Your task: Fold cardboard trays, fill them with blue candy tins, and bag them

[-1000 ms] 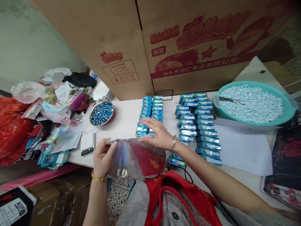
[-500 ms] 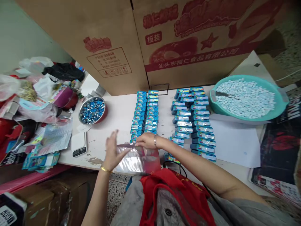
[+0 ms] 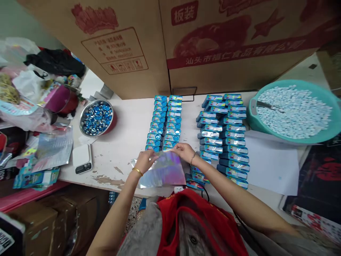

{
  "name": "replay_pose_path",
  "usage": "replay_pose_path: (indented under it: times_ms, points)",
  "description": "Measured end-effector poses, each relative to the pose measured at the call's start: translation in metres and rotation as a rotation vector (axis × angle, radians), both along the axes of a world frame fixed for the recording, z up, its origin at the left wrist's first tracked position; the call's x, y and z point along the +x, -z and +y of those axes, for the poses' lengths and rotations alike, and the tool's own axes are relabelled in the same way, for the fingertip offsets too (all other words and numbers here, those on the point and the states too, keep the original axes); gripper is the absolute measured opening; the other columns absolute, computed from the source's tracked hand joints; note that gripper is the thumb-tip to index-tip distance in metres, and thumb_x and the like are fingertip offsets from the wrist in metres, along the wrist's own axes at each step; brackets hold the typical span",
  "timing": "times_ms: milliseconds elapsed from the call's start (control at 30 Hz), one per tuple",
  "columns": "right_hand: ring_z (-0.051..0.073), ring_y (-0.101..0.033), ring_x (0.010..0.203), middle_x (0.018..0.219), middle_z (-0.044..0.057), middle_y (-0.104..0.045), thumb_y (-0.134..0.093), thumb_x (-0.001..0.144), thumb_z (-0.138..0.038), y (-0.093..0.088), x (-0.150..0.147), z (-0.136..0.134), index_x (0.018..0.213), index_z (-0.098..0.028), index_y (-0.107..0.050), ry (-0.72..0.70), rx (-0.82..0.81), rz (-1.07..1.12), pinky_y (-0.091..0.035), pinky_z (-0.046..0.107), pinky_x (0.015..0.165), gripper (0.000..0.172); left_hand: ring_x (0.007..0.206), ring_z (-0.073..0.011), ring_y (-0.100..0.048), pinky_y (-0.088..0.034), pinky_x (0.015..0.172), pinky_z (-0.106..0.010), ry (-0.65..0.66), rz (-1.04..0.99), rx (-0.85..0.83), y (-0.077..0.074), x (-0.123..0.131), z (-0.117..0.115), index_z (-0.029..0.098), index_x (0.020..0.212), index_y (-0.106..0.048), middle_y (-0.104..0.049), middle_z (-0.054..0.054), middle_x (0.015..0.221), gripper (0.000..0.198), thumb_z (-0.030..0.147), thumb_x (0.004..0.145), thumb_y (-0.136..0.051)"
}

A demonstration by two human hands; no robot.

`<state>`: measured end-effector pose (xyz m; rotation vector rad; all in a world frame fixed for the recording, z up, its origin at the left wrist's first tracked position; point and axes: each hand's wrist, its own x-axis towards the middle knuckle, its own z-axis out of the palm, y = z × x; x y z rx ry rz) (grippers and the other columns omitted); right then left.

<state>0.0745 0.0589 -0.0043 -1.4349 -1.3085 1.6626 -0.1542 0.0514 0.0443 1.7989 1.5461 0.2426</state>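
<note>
A shiny, iridescent sheet [image 3: 166,174] lies slantwise in front of my body at the table's near edge. My left hand [image 3: 145,160] is closed on its upper left part, thumb and fingers together. At its upper right corner, my right hand [image 3: 185,153] pinches the far edge. Just beyond the sheet stand two rows of small blue boxes [image 3: 158,119] with round marks on top; the sheet and hands hide the nearest ones. More blue boxes [image 3: 234,135] with shiny tops form two rows to the right of my right hand.
A metal bowl [image 3: 114,119] of blue and silver caps and a white scale [image 3: 82,158] stand at left, near piled bags [image 3: 34,85]. At right, a teal basin [image 3: 254,121] holds pale tablets and a metal utensil. A large carton [image 3: 213,80] walls off the back.
My left hand has come down from above the sheet and closed on it. The sheet has turned and moved away from my body. My right hand still pinches its edge.
</note>
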Motion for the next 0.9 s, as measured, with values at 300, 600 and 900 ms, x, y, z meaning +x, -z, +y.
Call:
replay_pose_path:
  times_ms: [300,600,900]
  points:
    - [0.010,-0.037,0.038,0.043,-0.005,-0.044,-0.056,0.065,-0.069,0.020,0.026,0.001,0.065,-0.022,-0.053,0.207,-0.221,0.108,-0.029,0.025,0.041,0.047,0.086,-0.0213,-0.057,-0.038,0.075,-0.032,0.134,0.180,0.147,0.034,0.080,0.021,0.018,0.089,-0.061,-0.064,-0.006,0.086,0.022,0.028,0.093,-0.042]
    - [0.012,-0.043,0.056,0.056,-0.003,-0.048,-0.053,0.072,-0.057,0.035,0.029,0.013,0.063,-0.021,-0.055,0.195,-0.096,0.076,-0.035,0.025,0.052,0.038,0.099,-0.0249,-0.052,-0.038,0.078,-0.037,0.280,0.340,0.265,0.031,0.105,0.040,0.023,0.115,-0.060,-0.061,-0.008,0.110,0.028,0.029,0.090,-0.048]
    - [0.012,-0.042,0.047,0.049,-0.005,-0.047,-0.050,0.074,-0.053,0.045,0.028,0.021,0.066,-0.021,-0.054,0.202,-0.176,0.106,-0.035,0.025,0.046,0.033,0.090,-0.0234,-0.056,-0.040,0.073,-0.036,0.350,0.349,0.349,0.045,0.116,0.037,0.020,0.095,-0.065,-0.063,-0.008,0.112,0.018,0.017,0.089,-0.048]
